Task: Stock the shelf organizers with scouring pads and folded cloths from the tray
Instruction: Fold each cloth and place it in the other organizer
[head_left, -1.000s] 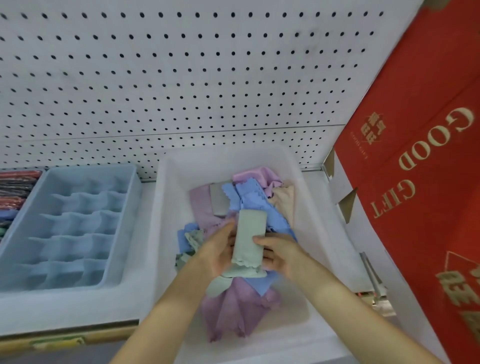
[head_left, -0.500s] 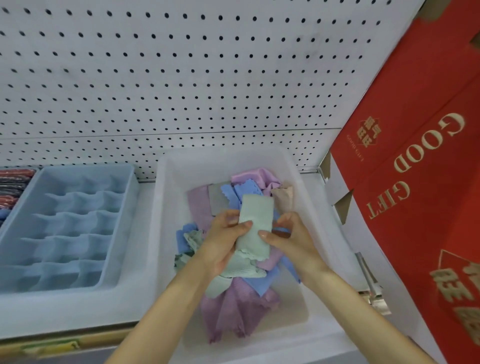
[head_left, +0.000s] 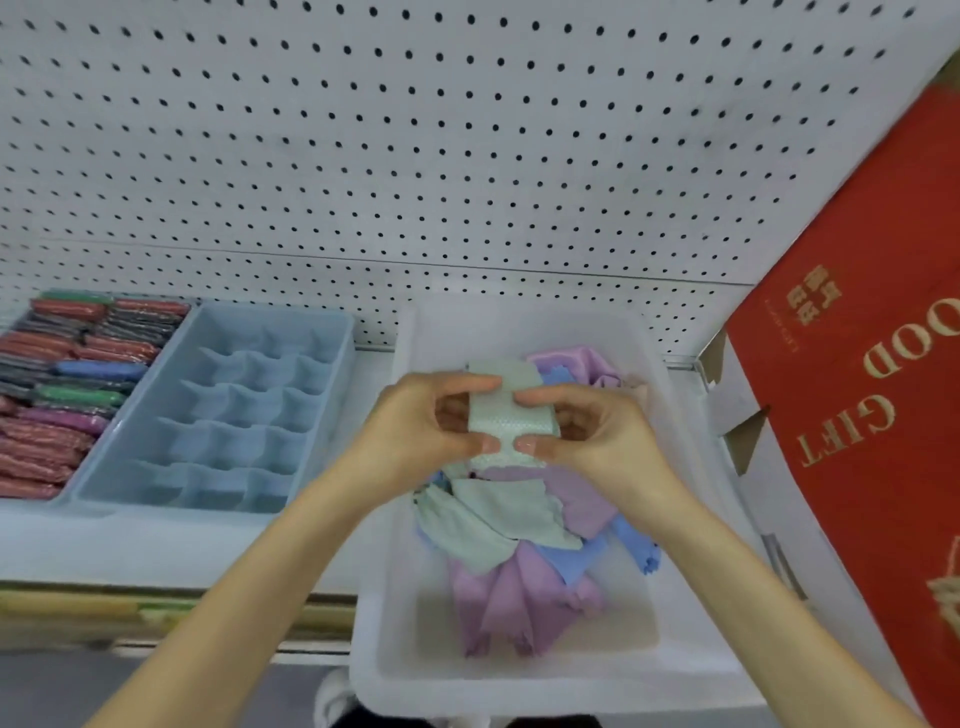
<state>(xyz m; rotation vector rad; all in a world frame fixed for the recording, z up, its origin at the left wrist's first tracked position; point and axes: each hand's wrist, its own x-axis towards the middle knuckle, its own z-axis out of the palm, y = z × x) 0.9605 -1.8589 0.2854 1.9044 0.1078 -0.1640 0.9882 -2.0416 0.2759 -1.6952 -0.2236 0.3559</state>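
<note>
Fingers (head_left: 457, 385) of the left hand (head_left: 415, 431) and the right hand (head_left: 608, 436) are curled and pinch one pale green folded cloth (head_left: 511, 415) between them. The forefinger tips sit on its far part and the thumb tips on its near part, the two thumbs almost touching. This cloth is held over the far half of the translucent white tray (head_left: 519, 693). Whether it touches the cloths beneath cannot be told.

Tray contents: a loose heap of cloths, with a green cloth (head_left: 493, 525) uppermost, purple cloths (head_left: 519, 603) at the near end and a blue cloth (head_left: 636, 551) at the right. More purple shows at the far end behind the hands.

The tray stands on the white shelf (head_left: 156, 540), its near end overhanging the shelf edge. Just left of it stands a light blue organizer (head_left: 228, 441) with rows of bare compartments. Further left, a second organizer (head_left: 67, 384) is packed with wrapped pads in red, dark, blue, green and pink.

A white pegboard (head_left: 415, 156) backs the shelf. A red box (head_left: 872, 415) lettered "GOOD GIFT" leans at the right, beside the tray.
</note>
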